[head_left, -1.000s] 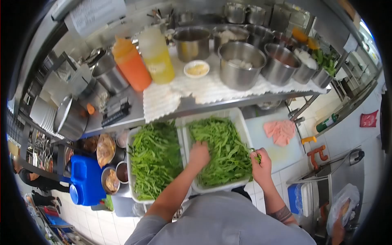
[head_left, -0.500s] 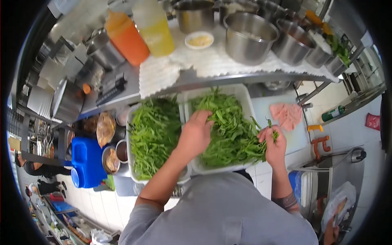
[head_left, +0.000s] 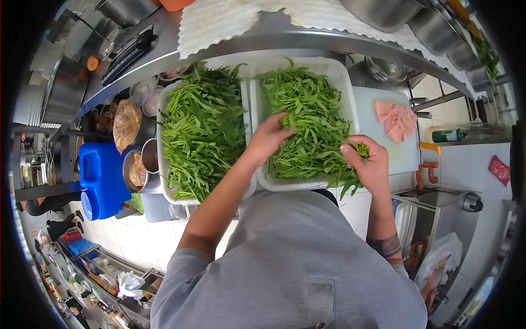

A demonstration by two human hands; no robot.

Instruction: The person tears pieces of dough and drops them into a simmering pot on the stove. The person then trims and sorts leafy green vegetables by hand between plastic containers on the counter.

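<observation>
Two white plastic baskets stand side by side, both heaped with long-leaved greens. My left hand [head_left: 269, 140] reaches over the right basket [head_left: 352, 98], thumb and fingers closed on some of the leafy greens [head_left: 309, 104]. At that basket's near right corner, my right hand [head_left: 368, 163] grips a small bunch of the greens [head_left: 346, 178], its leaves hanging down over the rim. More greens [head_left: 205, 131] fill the left basket [head_left: 163, 134], and neither hand touches them.
A cutting board [head_left: 402, 159] with a crumpled pink cloth [head_left: 395, 119] lies right of the baskets. A steel shelf edge [head_left: 263, 44] crosses beyond them. Left are a blue jerrycan [head_left: 104, 175], a steel bowl [head_left: 135, 170] and a bagged item [head_left: 126, 125].
The view has tilted down, so the baskets appear higher and the bottles have left the picture. My right thumb now presses over the greens. My left hand remains at the right basket.
</observation>
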